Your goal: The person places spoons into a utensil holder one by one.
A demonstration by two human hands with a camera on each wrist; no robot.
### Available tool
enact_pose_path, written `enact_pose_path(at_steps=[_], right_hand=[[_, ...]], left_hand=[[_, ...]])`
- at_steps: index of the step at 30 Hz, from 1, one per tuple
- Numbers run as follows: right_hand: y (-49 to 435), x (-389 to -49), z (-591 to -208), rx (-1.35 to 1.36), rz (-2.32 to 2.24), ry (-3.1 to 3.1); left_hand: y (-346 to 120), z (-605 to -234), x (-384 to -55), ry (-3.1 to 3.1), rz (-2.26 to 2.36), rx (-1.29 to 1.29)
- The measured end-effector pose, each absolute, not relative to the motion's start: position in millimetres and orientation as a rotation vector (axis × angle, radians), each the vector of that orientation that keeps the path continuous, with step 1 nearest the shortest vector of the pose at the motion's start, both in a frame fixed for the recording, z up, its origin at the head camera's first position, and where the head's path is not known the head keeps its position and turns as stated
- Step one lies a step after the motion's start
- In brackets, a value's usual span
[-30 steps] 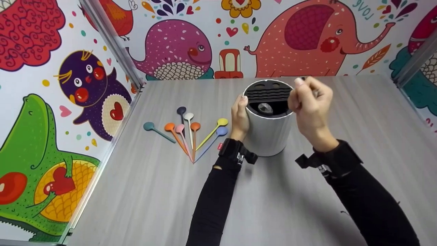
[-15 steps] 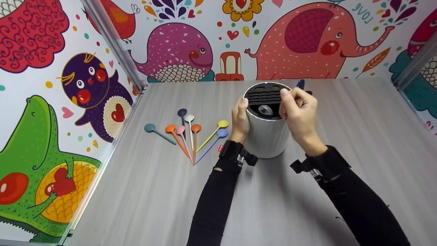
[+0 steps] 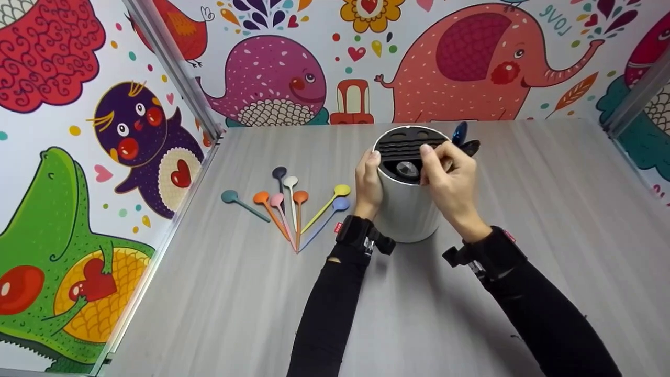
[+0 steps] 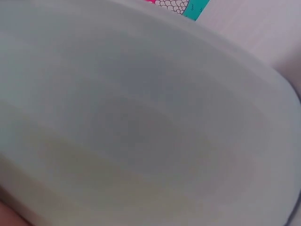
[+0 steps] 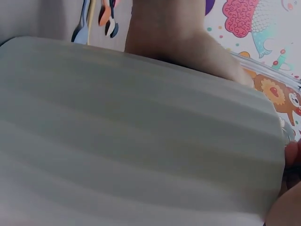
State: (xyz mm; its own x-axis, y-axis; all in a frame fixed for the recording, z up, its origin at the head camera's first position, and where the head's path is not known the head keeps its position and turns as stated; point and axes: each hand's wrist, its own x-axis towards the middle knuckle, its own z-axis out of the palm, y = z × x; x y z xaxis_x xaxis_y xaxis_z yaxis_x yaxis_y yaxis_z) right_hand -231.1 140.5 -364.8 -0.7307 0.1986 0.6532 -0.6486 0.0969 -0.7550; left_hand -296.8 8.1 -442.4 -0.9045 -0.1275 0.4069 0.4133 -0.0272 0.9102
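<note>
A grey cylindrical knife block (image 3: pixel 411 220) stands upright on the table, its black top insert (image 3: pixel 400 149) cut with wavy slots and a front opening. In that opening sits a shiny faceted end (image 3: pixel 407 169) of something. My left hand (image 3: pixel 369 180) grips the block's left side, fingertips near the rim. At the right front of the rim, my right hand (image 3: pixel 454 178) pinches an object with glossy blue and black rounded ends (image 3: pixel 460 133) that stick out behind the fingers. I cannot tell its kind; the hand hides the rest. The block's wall (image 4: pixel 141 113) fills most of the left wrist view.
Several coloured spoons lie fanned out left of the block, among them a yellow spoon (image 3: pixel 330 201) and a teal spoon (image 3: pixel 243 203). Panels with cartoon animals (image 3: pixel 277 78) close off the back and sides of the grey table (image 3: pixel 220 303).
My right hand has moved left and down to the block's rim, and more of the blue and black ends now shows behind it. The left hand stays on the block.
</note>
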Motion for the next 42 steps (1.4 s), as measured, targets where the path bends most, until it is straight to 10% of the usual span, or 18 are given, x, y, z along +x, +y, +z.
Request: enact_pose_path(at_steps=[42], right_hand=[[147, -217, -392, 0.616, 0.905, -1.561]], left_hand=[[7, -442, -300, -1.9, -1.993, -0.303]])
